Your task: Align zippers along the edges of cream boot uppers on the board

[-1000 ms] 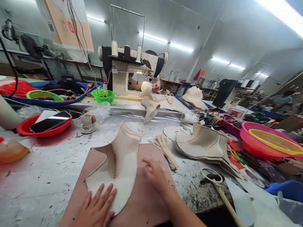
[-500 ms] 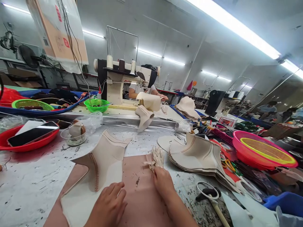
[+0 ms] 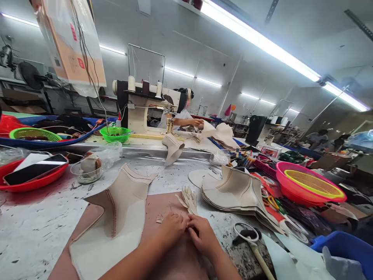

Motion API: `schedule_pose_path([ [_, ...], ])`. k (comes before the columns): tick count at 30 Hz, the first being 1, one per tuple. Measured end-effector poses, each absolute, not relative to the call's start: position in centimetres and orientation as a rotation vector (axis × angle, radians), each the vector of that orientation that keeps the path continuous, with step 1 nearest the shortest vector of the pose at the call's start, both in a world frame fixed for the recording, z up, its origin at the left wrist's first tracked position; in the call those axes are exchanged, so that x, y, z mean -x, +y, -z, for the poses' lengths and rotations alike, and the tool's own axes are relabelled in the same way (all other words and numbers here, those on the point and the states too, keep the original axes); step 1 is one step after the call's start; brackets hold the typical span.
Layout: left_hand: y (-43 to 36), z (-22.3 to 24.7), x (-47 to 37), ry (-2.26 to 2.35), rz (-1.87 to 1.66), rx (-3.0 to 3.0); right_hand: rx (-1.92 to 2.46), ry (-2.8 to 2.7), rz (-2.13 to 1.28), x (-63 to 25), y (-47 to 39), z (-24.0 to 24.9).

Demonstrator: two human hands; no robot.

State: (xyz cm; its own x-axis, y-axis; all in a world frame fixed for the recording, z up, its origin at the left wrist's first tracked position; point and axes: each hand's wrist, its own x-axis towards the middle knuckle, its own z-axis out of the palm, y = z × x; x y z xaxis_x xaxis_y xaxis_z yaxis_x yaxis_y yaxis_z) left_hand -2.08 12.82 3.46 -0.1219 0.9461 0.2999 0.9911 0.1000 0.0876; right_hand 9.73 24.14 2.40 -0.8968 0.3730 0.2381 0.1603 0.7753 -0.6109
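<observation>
My left hand (image 3: 172, 230) and my right hand (image 3: 201, 234) meet fingertip to fingertip over a brownish-pink mat (image 3: 155, 204). Both have their fingers closed in a pinch; whatever is between them is hidden. Just beyond my fingers lies a bundle of thin cream strips (image 3: 190, 199), with a small loose scrap (image 3: 159, 220) beside my left hand. A beige stitched shoe-upper piece (image 3: 129, 206) rests partly on the mat, left of my hands. To the right sits a stack of similar beige upper pieces (image 3: 233, 192).
A hammer (image 3: 259, 258) and a white ring (image 3: 246, 232) lie right of my hand. Beyond are a pink basket (image 3: 281, 182) and a blue bin (image 3: 344, 245). A red tray (image 3: 37, 181) with a phone stands left. A person sits behind the sewing machine (image 3: 136, 112).
My left hand has moved right and forward from the upper piece to meet my right hand. My right hand has come off the strip bundle slightly. The person behind has shifted a beige piece right.
</observation>
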Motion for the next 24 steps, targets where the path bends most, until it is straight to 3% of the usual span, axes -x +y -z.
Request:
schedule_pose_path([
  [5,12.4,-3.8,1.5,-2.249,0.155,2.014,0.919,-2.248,-0.961,-9.3,26.4,-1.0],
  [11,13.4,-3.6,1.2,-2.300,0.007,1.954,1.019,-2.528,-0.988,-7.3,27.9,-2.0],
  [24,9.2,-5.4,-3.0,-2.135,-0.184,2.003,1.045,-2.891,-0.374,-3.2,26.1,-5.2],
])
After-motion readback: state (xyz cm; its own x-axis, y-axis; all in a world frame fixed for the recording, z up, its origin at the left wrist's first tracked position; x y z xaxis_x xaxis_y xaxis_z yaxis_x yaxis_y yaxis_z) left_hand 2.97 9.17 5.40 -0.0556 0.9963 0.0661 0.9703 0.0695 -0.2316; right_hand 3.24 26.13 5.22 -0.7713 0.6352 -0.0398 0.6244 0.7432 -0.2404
